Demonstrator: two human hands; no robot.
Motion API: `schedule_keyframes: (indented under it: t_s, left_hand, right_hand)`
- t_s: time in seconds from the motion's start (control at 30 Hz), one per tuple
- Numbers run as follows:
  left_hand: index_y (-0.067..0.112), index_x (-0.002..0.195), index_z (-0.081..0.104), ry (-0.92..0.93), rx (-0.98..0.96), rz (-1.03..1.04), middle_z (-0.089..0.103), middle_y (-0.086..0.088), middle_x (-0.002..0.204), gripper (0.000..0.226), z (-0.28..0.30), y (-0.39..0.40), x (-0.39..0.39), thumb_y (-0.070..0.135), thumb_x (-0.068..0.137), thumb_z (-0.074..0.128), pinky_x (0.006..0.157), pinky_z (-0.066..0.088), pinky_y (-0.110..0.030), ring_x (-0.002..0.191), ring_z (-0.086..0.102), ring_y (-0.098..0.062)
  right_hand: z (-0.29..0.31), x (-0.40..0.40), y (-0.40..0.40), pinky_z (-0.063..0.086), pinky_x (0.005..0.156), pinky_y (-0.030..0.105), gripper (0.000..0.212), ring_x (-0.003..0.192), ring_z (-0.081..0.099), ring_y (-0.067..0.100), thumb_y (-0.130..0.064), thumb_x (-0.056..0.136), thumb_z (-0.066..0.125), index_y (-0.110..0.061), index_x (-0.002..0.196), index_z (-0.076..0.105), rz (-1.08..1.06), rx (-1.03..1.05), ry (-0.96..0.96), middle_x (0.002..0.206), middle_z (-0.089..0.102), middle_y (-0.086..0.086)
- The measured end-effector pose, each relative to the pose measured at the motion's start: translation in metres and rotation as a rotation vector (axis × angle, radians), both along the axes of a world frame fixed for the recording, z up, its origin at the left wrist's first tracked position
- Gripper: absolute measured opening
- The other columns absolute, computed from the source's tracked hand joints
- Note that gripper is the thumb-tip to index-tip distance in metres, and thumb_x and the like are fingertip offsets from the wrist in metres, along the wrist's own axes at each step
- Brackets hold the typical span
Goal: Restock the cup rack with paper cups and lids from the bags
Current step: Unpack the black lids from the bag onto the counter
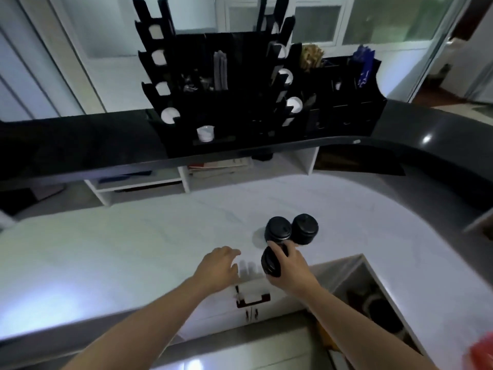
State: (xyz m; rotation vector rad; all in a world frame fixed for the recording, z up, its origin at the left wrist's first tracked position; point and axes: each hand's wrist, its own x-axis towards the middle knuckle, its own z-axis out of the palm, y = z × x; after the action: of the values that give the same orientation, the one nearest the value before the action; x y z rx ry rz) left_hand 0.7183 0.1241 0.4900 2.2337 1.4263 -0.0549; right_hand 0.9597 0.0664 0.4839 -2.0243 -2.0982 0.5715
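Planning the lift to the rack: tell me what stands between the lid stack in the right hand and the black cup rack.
The right hand grips a lid stack low over the white counter. Two more lid stacks stand just beyond it, toward the cup rack, which sits on the raised dark ledge. Lift over both; nothing else visible intervenes.
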Motion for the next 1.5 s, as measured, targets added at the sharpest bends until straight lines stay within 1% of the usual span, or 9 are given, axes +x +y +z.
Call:
schedule_keyframes:
  t_s: [0.17,0.33,0.57,0.77,0.93,1.07,1.2,1.43,1.5]
  left_hand:
    - [0.025,0.147,0.047,0.078,0.033,-0.101,0.051,-0.003,0.146,0.048,-0.02,0.034,-0.043,0.035,0.1,0.046,0.107,0.041,-0.04,0.132,0.048,-0.025]
    - [0.025,0.147,0.046,0.073,0.001,-0.139,0.051,-0.004,0.146,0.047,-0.036,0.054,-0.051,0.031,0.101,0.044,0.109,0.039,-0.042,0.133,0.047,-0.028]
    - [0.023,0.147,0.047,0.04,-0.073,-0.082,0.053,-0.008,0.142,0.047,-0.054,0.076,-0.055,0.028,0.1,0.045,0.108,0.04,-0.041,0.13,0.047,-0.029]
    - [0.019,0.138,0.051,0.018,-0.124,-0.054,0.056,-0.009,0.129,0.045,-0.059,0.09,-0.042,0.03,0.096,0.041,0.098,0.045,-0.043,0.12,0.051,-0.031]
    - [0.018,0.128,0.052,-0.025,-0.167,-0.047,0.057,-0.008,0.117,0.053,-0.063,0.101,-0.018,0.038,0.087,0.026,0.089,0.049,-0.044,0.106,0.055,-0.03]
    - [0.017,0.148,0.041,-0.074,-0.25,-0.006,0.054,-0.009,0.131,0.058,-0.061,0.109,-0.006,0.034,0.094,0.035,0.096,0.048,-0.043,0.113,0.054,-0.03]
    - [0.016,0.152,0.036,-0.118,-0.282,0.009,0.052,-0.008,0.137,0.056,-0.059,0.112,0.001,0.026,0.098,0.043,0.098,0.048,-0.042,0.118,0.054,-0.028]
    - [0.022,0.142,0.053,-0.301,-0.391,0.188,0.067,-0.005,0.124,0.047,-0.057,0.114,0.01,0.009,0.098,0.042,0.086,0.047,-0.027,0.101,0.061,-0.02]
    - [0.026,0.146,0.05,-0.336,-0.427,0.228,0.066,-0.002,0.127,0.051,-0.056,0.115,0.011,0.008,0.098,0.041,0.086,0.044,-0.021,0.106,0.061,-0.018]
  right_hand:
    - [-0.017,-0.056,0.039,0.045,0.1,0.045,0.084,0.121,0.046,0.039,-0.044,0.081,0.069,-0.037,0.15,0.022,-0.054,-0.114,-0.008,0.147,0.022,0.009]
    - [-0.037,-0.08,0.066,0.041,0.108,0.05,0.084,0.133,0.034,0.043,-0.042,0.083,0.069,-0.037,0.152,0.021,-0.083,-0.203,-0.004,0.15,0.02,0.012]
    - [-0.066,-0.082,0.123,0.034,0.113,0.05,0.083,0.136,0.031,0.045,-0.048,0.089,0.065,-0.031,0.156,0.018,-0.032,-0.146,-0.144,0.152,0.021,0.018]
    - [-0.082,-0.078,0.149,0.045,0.102,0.057,0.099,0.131,0.047,0.051,-0.048,0.069,0.086,-0.011,0.149,0.042,-0.011,-0.048,-0.254,0.147,0.042,0.031]
    - [-0.08,-0.076,0.15,0.045,0.102,0.057,0.086,0.132,0.047,0.049,-0.056,0.079,0.073,-0.016,0.15,0.044,0.025,-0.012,-0.272,0.146,0.045,0.028]
    - [-0.079,-0.072,0.155,0.055,0.085,0.056,0.08,0.115,0.059,0.049,-0.045,0.072,0.084,-0.016,0.141,0.055,0.04,-0.068,-0.275,0.13,0.057,0.029]
    - [-0.069,-0.071,0.159,0.057,0.068,0.049,0.079,0.095,0.063,0.043,-0.043,0.058,0.092,-0.017,0.127,0.065,0.039,-0.05,-0.322,0.111,0.061,0.022]
    - [-0.061,-0.066,0.16,0.051,0.077,0.045,0.071,0.094,0.055,0.038,-0.051,0.067,0.081,-0.021,0.127,0.059,0.08,0.031,-0.359,0.111,0.055,0.018]
    - [-0.062,-0.065,0.161,0.052,0.078,0.045,0.073,0.096,0.056,0.038,-0.053,0.067,0.081,-0.021,0.128,0.057,0.081,0.036,-0.351,0.113,0.055,0.019]
